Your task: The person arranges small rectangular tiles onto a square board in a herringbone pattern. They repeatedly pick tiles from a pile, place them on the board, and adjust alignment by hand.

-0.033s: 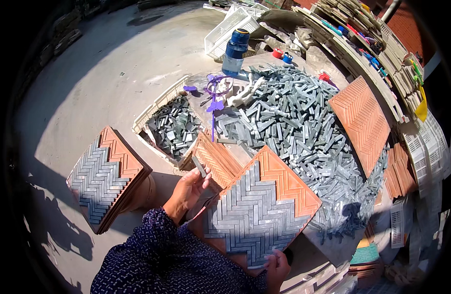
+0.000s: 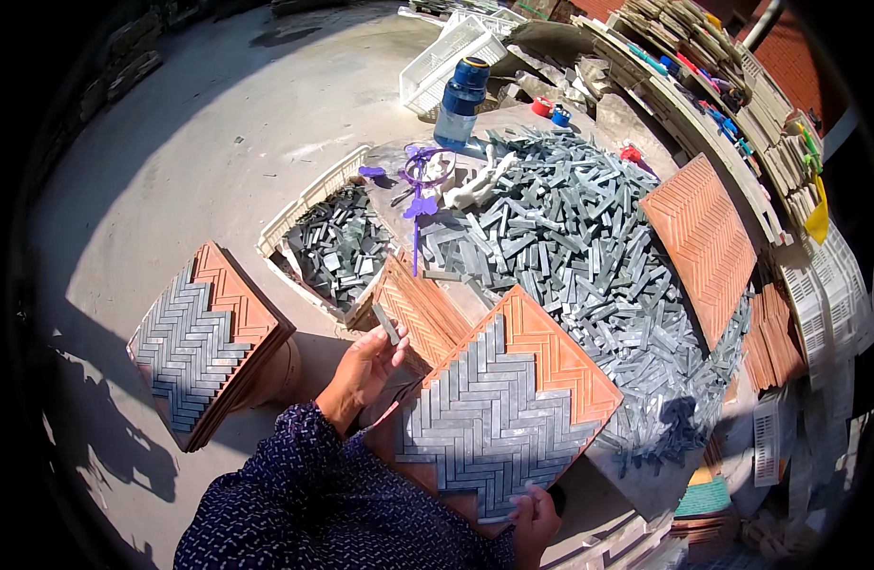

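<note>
My left hand (image 2: 364, 365) pinches a thin grey stone strip (image 2: 386, 324) between thumb and fingers, raised beside the upper left edge of a terracotta-coloured grooved board (image 2: 562, 348). Grey stone strips (image 2: 489, 418) fill most of this board in a herringbone pattern; bare orange grooves show along its upper right side. At the board's lower edge, my right hand (image 2: 537, 522) is closed, its fingertips against the lowest strips. What those fingers hold, if anything, is hidden. Behind my left hand stand more grooved boards (image 2: 422, 309) on edge.
A large heap of loose strips (image 2: 560, 237) spreads beyond the board. A cream crate (image 2: 308, 204) holds smaller pieces. On the left is a stack of partly filled boards (image 2: 223, 347). A blue bottle (image 2: 461, 100), purple wand (image 2: 417, 228) and leaning orange board (image 2: 701, 247) stand farther back.
</note>
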Motion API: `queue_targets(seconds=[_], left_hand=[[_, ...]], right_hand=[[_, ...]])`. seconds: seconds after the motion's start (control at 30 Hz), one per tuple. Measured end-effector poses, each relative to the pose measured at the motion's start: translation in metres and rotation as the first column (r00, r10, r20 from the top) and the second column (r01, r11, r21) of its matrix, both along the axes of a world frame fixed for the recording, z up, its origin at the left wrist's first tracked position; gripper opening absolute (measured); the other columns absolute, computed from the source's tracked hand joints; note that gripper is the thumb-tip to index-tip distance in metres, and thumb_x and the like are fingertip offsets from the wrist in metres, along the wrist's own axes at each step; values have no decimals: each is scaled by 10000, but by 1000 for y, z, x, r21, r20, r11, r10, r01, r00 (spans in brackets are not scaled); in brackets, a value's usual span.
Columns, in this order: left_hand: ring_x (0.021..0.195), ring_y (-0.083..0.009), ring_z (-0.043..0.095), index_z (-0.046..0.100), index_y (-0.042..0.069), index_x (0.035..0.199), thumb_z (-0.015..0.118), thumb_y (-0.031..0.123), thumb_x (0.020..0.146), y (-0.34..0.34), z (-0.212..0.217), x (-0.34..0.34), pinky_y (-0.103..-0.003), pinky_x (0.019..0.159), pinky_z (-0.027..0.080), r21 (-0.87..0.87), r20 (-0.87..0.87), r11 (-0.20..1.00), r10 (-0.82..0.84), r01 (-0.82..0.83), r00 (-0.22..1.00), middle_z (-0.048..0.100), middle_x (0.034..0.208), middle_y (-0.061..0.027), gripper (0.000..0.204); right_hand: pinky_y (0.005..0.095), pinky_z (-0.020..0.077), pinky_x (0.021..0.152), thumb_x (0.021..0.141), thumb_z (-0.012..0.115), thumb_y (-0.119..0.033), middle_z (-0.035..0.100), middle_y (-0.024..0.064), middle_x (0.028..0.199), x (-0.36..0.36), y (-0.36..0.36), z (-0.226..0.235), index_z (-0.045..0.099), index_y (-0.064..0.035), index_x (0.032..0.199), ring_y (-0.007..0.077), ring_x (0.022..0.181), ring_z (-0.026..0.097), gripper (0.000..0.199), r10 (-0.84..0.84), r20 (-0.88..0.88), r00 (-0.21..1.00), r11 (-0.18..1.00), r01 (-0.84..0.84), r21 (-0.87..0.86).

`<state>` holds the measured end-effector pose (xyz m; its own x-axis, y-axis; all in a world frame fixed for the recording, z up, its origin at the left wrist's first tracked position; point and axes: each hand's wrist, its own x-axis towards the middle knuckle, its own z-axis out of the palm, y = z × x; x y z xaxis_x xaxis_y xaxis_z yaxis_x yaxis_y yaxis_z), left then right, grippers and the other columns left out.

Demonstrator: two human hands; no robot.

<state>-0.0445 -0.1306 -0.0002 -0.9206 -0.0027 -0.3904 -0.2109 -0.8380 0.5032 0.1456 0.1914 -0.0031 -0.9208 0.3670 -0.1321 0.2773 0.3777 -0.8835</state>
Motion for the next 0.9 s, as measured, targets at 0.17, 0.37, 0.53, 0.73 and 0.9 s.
queue_targets(seconds=[0.17, 0.37, 0.53, 0.73, 0.9], left_hand=[[871, -156, 589, 546, 33, 1024, 510, 142, 919, -12, -30, 1, -262, 751, 496, 52, 80, 998, 32, -36, 996, 608, 971, -61, 155], [693, -158, 532, 516, 60, 878, 515, 136, 904, -24, -125, 0, -255, 604, 493, 214, 462, 973, -21, -88, 887, 531, 771, -45, 81], [552, -153, 495, 486, 66, 812, 467, 123, 885, -69, -239, 2, -241, 445, 429, -18, 700, 998, 60, -65, 712, 498, 685, -59, 95], [943, -196, 544, 440, 42, 1238, 557, 206, 877, -79, -92, -146, -321, 826, 446, -487, 36, 849, 255, -206, 966, 529, 1134, -52, 414], [746, -210, 604, 597, 8, 1007, 597, 97, 823, -23, 15, -169, -301, 676, 472, -913, -393, 119, -8, -389, 919, 628, 874, -134, 204]], right_hand=[[337, 468, 749, 897, 506, -187, 633, 153, 866, -35, -50, 100, 623, -2, 1017, 257, 790, 597, 250, 5, 451, 893, 938, -160, 306], [357, 481, 741, 886, 527, -228, 641, 169, 881, -31, -58, 90, 632, -31, 1039, 301, 796, 613, 271, 88, 322, 943, 920, -201, 337], [366, 487, 764, 880, 541, -249, 649, 181, 962, -29, -59, 94, 637, -36, 1041, 330, 876, 626, 284, 114, 234, 966, 908, -197, 370], [284, 483, 611, 838, 597, -110, 659, 135, 810, -13, -39, 45, 625, 18, 1003, 189, 675, 614, 211, 168, 38, 985, 948, -172, 267], [375, 487, 760, 869, 570, -217, 647, 194, 952, -18, -49, 60, 634, -7, 1010, 337, 882, 627, 260, 161, -20, 987, 942, -147, 303]])
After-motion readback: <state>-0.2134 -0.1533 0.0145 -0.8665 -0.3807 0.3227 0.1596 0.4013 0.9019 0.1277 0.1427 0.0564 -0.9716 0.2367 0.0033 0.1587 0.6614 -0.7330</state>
